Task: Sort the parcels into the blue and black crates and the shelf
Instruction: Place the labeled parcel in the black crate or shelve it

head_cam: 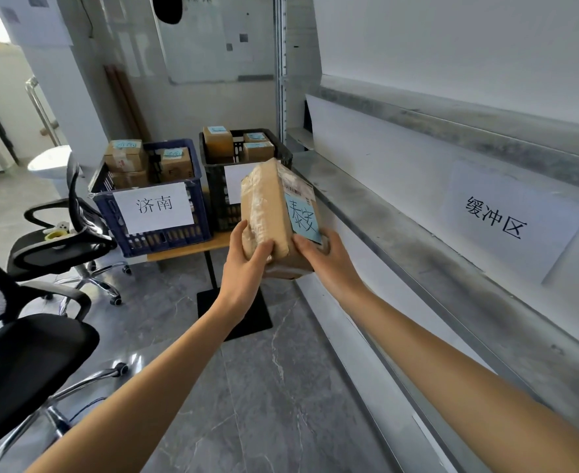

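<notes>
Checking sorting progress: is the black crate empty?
No, the black crate holds several brown parcels with blue labels on top.

Grey veined tile floor (264,404); black office chair (32,356) near left, second chair (59,247) behind; whiteboard (209,46) on far wall.

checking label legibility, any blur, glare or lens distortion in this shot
Head view: wide-angle distortion bows the grey metal shelf; the top-left corner is blown out; the blue note on the brown cardboard parcel and the white paper sign on the blue plastic crate are sharp; labels on crated boxes too small to read.
</notes>
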